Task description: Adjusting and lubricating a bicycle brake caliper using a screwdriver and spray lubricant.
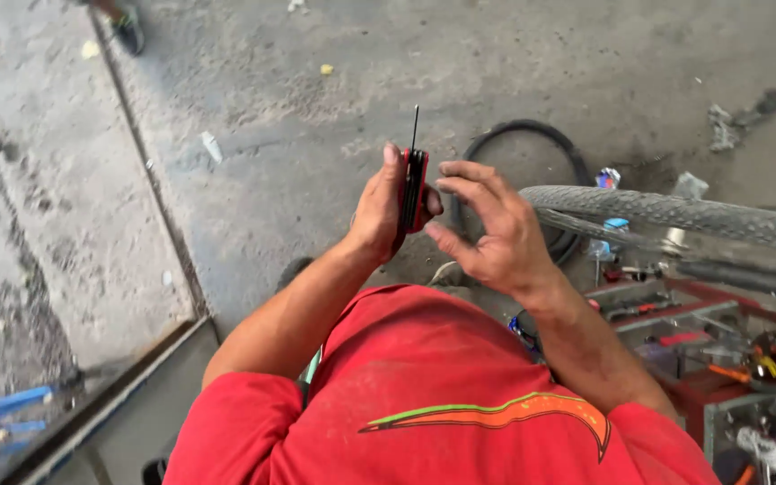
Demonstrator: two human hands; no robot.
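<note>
Left hand: raised in front of the chest, fingers wrapped around a red folding hex-key set, thumb laid along its near side. The set stands roughly upright, and one thin dark key is folded out, pointing straight up above the red body.

Right hand: just beside the tool, on its right. Fingers are loosely spread and curled toward the red body, and the thumb tip reaches close to its lower end. Whether the fingertips actually touch the tool cannot be told from this angle; the hand grips nothing.

Person: red shirt with a green-and-orange curved mark across the front; both forearms bare.

Bicycle tyre: grey treaded tyre on a wheel, entering from the right edge, just to the right of the right hand.

Black rubber ring: lies flat on the concrete floor beyond the hands, seemingly an inner tube or a bare tyre.

Red toolbox: open, tiered trays at lower right, holding pliers and screwdrivers with orange and yellow handles.

Floor debris: small scraps of paper and a grey rag at upper right.
</note>
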